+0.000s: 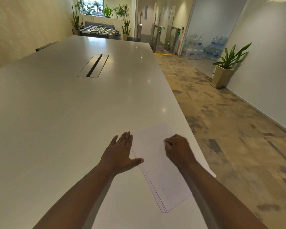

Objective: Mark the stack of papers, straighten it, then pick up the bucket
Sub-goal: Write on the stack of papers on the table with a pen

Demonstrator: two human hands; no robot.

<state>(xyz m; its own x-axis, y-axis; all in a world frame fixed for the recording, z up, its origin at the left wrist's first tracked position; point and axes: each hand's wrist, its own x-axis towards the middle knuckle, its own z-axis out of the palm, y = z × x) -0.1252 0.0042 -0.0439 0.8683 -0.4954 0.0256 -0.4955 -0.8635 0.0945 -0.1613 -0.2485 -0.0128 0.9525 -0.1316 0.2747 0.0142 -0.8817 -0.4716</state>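
A stack of white papers (162, 172) lies slightly fanned near the right edge of the white table (64, 113), with one corner hanging past the edge. My left hand (121, 152) rests flat on the table at the stack's left side, fingers spread and thumb touching the top sheet. On the upper part of the stack sits my right hand (177, 148), curled into a fist. Only a small pale glint shows at its fingers; whether they hold anything is hidden. No bucket is in view.
A cable slot (93, 65) is set into the table's middle. Patterned carpet floor runs along the right, with a potted plant (226, 68) by the wall and stacked water bottles (203, 47) behind. A foosball table (99, 31) stands at the far end.
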